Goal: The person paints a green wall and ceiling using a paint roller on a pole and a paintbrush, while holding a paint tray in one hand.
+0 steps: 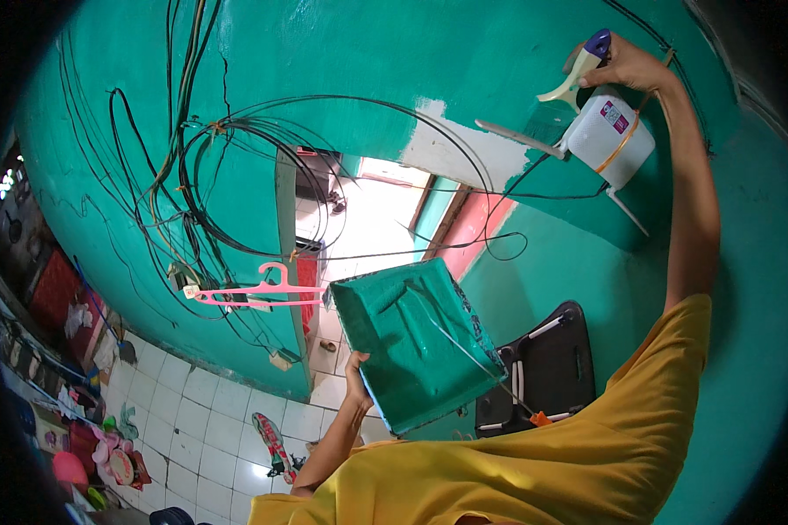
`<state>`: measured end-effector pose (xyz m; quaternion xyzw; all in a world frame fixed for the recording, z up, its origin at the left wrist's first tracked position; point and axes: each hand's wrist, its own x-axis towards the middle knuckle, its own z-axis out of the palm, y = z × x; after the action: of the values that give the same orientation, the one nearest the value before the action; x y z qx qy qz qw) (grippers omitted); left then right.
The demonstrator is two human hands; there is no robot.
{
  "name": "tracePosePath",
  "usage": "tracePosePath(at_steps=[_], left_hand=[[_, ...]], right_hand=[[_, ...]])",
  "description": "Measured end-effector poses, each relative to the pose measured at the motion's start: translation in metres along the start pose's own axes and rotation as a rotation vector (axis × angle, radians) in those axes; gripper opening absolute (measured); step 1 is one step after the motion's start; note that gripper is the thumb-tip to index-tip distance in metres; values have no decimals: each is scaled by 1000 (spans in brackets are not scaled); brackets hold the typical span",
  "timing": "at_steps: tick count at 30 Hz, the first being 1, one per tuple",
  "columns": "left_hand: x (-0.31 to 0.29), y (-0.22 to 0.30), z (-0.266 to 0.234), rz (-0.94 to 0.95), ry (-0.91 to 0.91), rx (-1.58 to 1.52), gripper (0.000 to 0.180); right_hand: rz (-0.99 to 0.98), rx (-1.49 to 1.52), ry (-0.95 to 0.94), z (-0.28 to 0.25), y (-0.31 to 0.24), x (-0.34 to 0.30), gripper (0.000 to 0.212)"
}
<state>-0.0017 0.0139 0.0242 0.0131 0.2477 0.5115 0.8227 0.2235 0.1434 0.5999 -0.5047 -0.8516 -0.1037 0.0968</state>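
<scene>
My left hand (356, 381) grips the left edge of a paint tray (379, 393) coated in green paint. In it lies a paint roller (464, 352), its thin wire frame running over the right rim to an orange handle near my shirt. High at the right, my right hand (626, 66) is closed around the cream handle of a paintbrush (580, 77) with a purple end; its bristles are hidden. The brush is just above a white router (611, 136) on the wall, with an orange band around it and antennas sticking out.
Looped black cables (210, 131) hang on the green wall, and a pink hanger (276, 284) is among them. An unpainted white patch (464, 149) lies left of the router. A doorway (381, 219) opens behind the tray. A black folding chair (547, 367) stands below right. Household items (118, 459) clutter the tiled floor.
</scene>
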Motion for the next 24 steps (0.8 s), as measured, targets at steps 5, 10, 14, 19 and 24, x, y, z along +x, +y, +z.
tracePosePath(at_steps=[5, 10, 14, 19, 24], left_hand=[[8, -4, -11, -20, -32, -19, 43], [4, -3, -7, -16, -49, -12, 42], [1, -4, -2, 34, -51, -2, 43], [8, -7, -10, 5, -92, 0, 45], [6, -6, -8, -8, -40, 15, 45]], right_hand=[[2, -26, 31, -5, -2, -7, 37], [12, -17, -8, -6, 6, -9, 38], [-27, 106, 35, -5, 7, -9, 42], [13, 275, 79, -2, 34, -4, 41], [59, 422, 14, -6, 36, -6, 38]])
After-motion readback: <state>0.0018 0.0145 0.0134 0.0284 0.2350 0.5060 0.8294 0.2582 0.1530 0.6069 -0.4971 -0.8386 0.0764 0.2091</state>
